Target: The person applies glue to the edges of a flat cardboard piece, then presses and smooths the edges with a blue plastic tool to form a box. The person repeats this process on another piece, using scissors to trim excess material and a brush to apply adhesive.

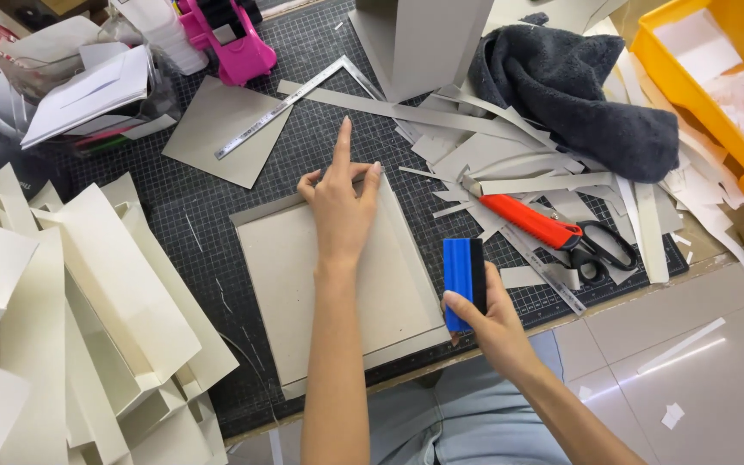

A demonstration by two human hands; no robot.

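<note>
where board [337, 284] ends, bare mat [208, 232]

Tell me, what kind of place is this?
Probably a craft workshop where cardboard boxes get made. A cutting mat covers the table, with a metal ruler, scissors and paper offcuts lying about.

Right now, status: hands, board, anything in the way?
Left hand pressing grey board at its top edge, index finger out. Right hand gripping blue squeegee, off the board. Paper offcuts beside it.
</note>
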